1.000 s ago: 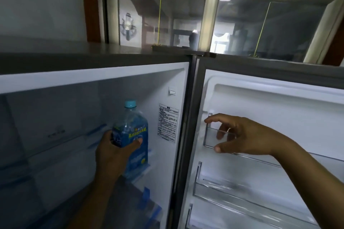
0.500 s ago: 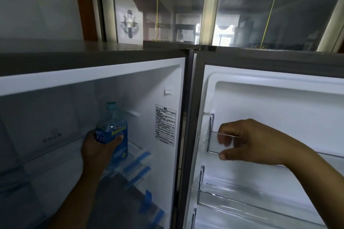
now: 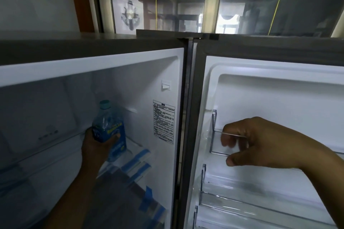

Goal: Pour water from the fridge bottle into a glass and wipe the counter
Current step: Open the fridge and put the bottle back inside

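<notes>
A clear water bottle [image 3: 108, 122] with a teal cap and a blue label stands upright inside the open fridge [image 3: 130, 57], just above its glass shelf [image 3: 46, 152]. My left hand [image 3: 96, 148] is wrapped around the bottle's lower half. My right hand [image 3: 260, 143] is at the open fridge door [image 3: 279, 98]. Its fingers curl over the rail of the top clear door shelf [image 3: 214, 132] and the thumb is underneath. No glass, counter or cloth is in view.
Two more clear door shelves [image 3: 223, 204] sit below my right hand. Blue tape strips [image 3: 137, 156] hold parts in the fridge's lower right. A printed sticker [image 3: 163, 121] is on the inner right wall. Windows [image 3: 158, 0] rise behind the fridge top.
My left hand has carried the bottle left and deeper into the fridge, close over the shelf. My right hand's fingers have closed over the door shelf rail.
</notes>
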The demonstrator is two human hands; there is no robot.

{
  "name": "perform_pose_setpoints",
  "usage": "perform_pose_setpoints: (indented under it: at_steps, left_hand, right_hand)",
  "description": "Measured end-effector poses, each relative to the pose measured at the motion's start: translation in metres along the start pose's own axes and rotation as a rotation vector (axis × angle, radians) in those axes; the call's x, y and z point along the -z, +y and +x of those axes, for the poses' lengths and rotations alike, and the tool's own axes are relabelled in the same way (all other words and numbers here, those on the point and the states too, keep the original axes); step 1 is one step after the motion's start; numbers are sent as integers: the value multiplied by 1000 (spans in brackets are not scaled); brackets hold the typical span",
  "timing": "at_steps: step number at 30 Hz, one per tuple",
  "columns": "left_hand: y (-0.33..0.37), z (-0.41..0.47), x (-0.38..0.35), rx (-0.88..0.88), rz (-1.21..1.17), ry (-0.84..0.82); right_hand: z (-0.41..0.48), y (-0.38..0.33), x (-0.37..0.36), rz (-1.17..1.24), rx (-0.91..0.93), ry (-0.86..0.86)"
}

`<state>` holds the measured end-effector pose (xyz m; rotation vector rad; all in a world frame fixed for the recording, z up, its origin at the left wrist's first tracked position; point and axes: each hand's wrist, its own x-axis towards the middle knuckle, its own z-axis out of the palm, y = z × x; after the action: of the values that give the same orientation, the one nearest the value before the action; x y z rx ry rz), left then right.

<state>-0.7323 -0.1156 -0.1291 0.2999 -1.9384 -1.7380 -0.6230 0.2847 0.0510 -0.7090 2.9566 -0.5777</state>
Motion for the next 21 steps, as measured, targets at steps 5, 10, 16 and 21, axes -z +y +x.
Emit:
perform_pose_setpoints:
  at_steps: [5,10,16,21]
  left_hand:
    - [-1,16,3,-7,29,-22]
    - [55,-48,-18,-338,46,152]
    - [138,-137,-77,-543,-39,-298]
    - [178,-173,-107,-756,66,-660]
  right_hand:
    - [1,1,1,-17,-36,-6]
    - [1,-2,1,-34,-70,0]
    - [-3,-23,-3,-71,-137,25]
    - [-41,-40,-21,-235,-212,256]
